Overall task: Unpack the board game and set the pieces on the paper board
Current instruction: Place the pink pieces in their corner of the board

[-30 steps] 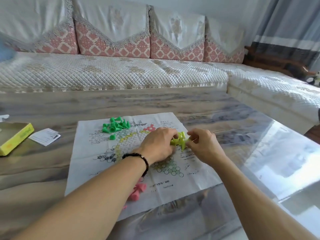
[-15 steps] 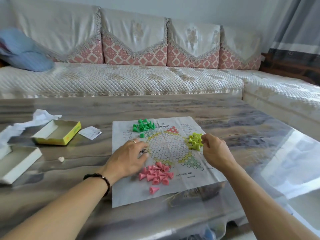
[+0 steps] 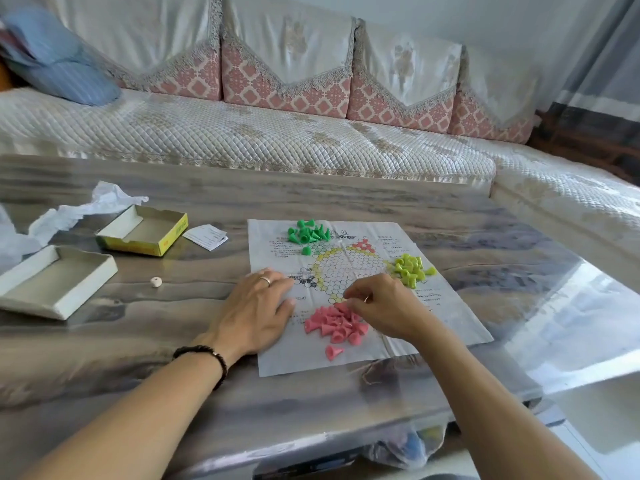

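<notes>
Paper board (image 3: 446, 317), head view: a creased printed sheet lying flat on the coffee table (image 3: 173, 393), its near edge just inside the table's front rim. Three heaps of cone pieces lie on it: green pieces (image 3: 309, 233) at its far-left corner, yellow-green pieces (image 3: 410, 270) at its right side, pink pieces (image 3: 335, 323) at its near centre, one pink cone lying apart just nearer than the heap. The left hand (image 3: 254, 311) rests flat, fingers straight, across the board's left edge, holding nothing; a ring and a dark bead bracelet show on that arm. The right hand (image 3: 384, 308) hovers over the pink heap with fingertips curled together at its far edge; whether they pinch a piece cannot be told.

Left of the board stand a yellow box tray (image 3: 143, 234), a white box tray (image 3: 52, 282) nearer the viewer, a folded slip of paper (image 3: 206, 236) just beside the board's far-left corner, a small pale die (image 3: 156, 281), and crumpled white wrapping (image 3: 90, 209) beyond the trays.

The table surface is glossy, grey-brown streaked and reflective to the board's right. Beyond the board runs a quilted cream sofa (image 3: 277, 140) with pink-patterned back cushions and a blue cushion (image 3: 62, 67) at its left end; grey curtains hang at far right.

The board's print is too small to read. A bag under the table's front edge is only partly visible.
</notes>
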{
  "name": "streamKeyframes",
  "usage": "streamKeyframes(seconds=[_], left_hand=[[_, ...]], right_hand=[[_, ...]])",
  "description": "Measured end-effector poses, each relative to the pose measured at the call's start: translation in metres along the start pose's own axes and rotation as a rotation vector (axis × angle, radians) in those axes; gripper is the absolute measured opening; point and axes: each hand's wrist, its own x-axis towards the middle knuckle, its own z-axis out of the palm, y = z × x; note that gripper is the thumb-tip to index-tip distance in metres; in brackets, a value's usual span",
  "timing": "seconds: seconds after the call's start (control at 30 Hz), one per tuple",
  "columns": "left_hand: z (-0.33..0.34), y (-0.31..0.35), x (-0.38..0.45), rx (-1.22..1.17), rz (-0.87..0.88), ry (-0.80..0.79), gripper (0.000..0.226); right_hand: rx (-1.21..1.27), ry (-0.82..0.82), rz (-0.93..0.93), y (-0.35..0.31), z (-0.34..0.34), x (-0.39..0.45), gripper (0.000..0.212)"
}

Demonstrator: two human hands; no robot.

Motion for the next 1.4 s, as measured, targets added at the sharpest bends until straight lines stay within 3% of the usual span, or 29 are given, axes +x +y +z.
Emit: streamKeyframes(seconds=[0.33,0.47,0.53,0.8,0.87,1.0,1.13,1.4], left_hand=[[0.004,-0.005,0.005,0.025,-0.042,0.016,0.061],[0.008,-0.008,0.006,0.053,-0.043,0.014,0.068],[0.011,-0.008,0.006,0.054,-0.06,0.0,0.065],[0.011,-0.007,0.006,0.028,-0.082,0.017,0.066],[0.01,-0.005,0.006,0.023,-0.093,0.015,0.066],[0.008,-0.001,0.006,0.019,-0.14,0.019,0.064],[0.007,0.0,0.006,0.025,-0.15,0.021,0.058],[0.006,0.0,0.005,0.014,-0.15,0.018,0.055]], right_hand=[[0.021,-0.154,0.081,-0.011,0.007,0.02,0.012],[0.478,0.0,0.235,-0.009,0.004,0.024,0.01],[0.557,0.087,0.259,-0.005,0.003,0.027,0.011],[0.35,0.117,0.155,-0.001,0.011,0.035,0.017],[0.224,0.095,0.117,-0.001,0.013,0.04,0.008],[0.025,-0.01,0.025,-0.006,0.01,0.047,0.02],[0.023,-0.113,0.017,-0.005,0.006,0.053,0.011],[0.052,-0.118,0.012,-0.006,0.01,0.056,0.007]])
